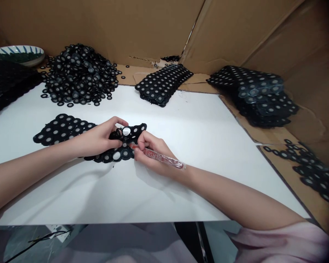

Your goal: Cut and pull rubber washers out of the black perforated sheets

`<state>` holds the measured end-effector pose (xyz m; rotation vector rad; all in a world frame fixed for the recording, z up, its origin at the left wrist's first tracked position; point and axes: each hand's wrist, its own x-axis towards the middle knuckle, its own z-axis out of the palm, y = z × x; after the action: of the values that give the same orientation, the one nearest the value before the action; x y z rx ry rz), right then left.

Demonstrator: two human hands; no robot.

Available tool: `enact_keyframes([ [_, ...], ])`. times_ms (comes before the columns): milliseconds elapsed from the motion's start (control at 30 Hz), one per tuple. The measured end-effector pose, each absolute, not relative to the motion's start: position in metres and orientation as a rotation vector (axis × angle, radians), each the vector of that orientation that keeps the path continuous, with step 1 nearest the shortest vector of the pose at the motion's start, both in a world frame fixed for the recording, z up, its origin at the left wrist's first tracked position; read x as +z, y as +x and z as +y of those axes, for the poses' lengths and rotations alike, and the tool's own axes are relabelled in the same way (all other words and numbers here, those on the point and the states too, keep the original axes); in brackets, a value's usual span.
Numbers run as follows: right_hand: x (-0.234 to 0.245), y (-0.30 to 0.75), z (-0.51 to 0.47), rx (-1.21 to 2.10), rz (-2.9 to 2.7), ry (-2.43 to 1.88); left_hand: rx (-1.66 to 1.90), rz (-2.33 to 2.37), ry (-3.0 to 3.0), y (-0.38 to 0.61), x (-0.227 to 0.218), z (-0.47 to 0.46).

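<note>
A sheet of joined black rubber rings (60,128) with pale round centres lies flat on the white table. My left hand (98,138) rests on the sheet, fingers curled around a few loose black rings (115,134), its thumb pressing down near the sheet's right part. In my right hand (153,148) is a slim tool with a clear, red-lettered handle (164,159), gripped like a pen. Its red front end points at the rings beside my left thumb; the very tip is too small to make out. Some openings there show white.
A heap of loose black rings (79,76) stands at the back left, near a patterned bowl (35,62). Stacked ring sheets lie at the back (164,84), right (263,95) and far left (11,84). More ring pieces (315,177) lie on cardboard at right. Cardboard walls (112,29) enclose the table.
</note>
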<state>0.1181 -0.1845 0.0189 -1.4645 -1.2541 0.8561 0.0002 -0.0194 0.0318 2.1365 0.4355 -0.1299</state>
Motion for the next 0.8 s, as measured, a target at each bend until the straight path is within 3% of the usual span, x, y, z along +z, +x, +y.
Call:
enact_keyframes([
  [400, 0.025, 0.134, -0.182, 1.168, -1.252, -1.465, -0.064, 0.464, 2.272, -0.001, 0.038, -0.025],
  [800, 0.020, 0.128, -0.186, 0.814, -1.593, -1.512, -0.211, 0.469, 2.482, -0.005, 0.043, -0.032],
])
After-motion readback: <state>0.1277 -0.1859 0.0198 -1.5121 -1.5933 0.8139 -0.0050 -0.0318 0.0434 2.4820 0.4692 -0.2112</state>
